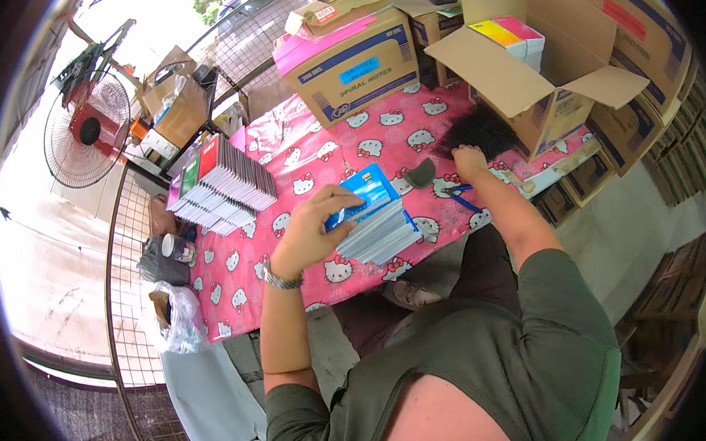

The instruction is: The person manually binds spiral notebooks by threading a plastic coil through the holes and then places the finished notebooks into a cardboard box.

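Observation:
My left hand (315, 225), with a metal wristwatch on the wrist, grips the top blue-covered booklet of a stack of thin booklets (380, 226) lying on a pink patterned tablecloth (309, 151). My right hand (470, 159) reaches farther across the table and rests in a dark pile of thin black strips (479, 130), fingers curled on them. Blue scissors (462, 195) lie just below that hand.
A fanned stack of booklets (224, 187) sits at the table's left. Cardboard boxes (360, 59) crowd the far side, one open box (532, 78) holding coloured packs. A red standing fan (85, 130) and a wire fence panel stand to the left. A plastic bag (175, 315) hangs at the table corner.

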`<state>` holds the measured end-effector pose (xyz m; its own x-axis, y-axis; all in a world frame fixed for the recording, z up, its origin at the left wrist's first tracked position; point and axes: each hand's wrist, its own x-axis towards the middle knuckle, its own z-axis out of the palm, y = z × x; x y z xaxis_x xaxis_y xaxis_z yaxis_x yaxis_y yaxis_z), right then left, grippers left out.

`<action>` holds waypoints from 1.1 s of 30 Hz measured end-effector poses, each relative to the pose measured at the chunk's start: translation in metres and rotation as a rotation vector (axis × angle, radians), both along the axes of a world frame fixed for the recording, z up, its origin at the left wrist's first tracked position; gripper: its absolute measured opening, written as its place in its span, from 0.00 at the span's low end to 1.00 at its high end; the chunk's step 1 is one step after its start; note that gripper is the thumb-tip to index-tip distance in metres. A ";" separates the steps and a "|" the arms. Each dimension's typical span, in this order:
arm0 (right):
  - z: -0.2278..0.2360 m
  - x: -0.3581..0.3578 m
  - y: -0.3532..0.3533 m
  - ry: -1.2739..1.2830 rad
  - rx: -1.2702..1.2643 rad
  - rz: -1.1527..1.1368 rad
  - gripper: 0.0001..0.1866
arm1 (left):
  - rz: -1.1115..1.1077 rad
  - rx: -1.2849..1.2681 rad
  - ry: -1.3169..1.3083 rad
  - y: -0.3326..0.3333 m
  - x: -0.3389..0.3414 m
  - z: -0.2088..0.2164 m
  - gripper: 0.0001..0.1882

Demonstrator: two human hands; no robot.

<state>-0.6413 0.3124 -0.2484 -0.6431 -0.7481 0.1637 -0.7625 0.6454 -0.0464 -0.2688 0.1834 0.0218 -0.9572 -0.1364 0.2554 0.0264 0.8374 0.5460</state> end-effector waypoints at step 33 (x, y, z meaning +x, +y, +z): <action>0.272 0.150 0.031 -0.057 -0.582 0.846 0.21 | 0.340 -0.456 0.335 0.005 -0.026 0.010 0.13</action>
<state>-0.4911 0.3437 0.0233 0.0395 -0.7745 0.6313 -0.9439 -0.2363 -0.2308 -0.2947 0.1882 0.0318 -0.7386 -0.2244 0.6357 -0.1734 0.9745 0.1425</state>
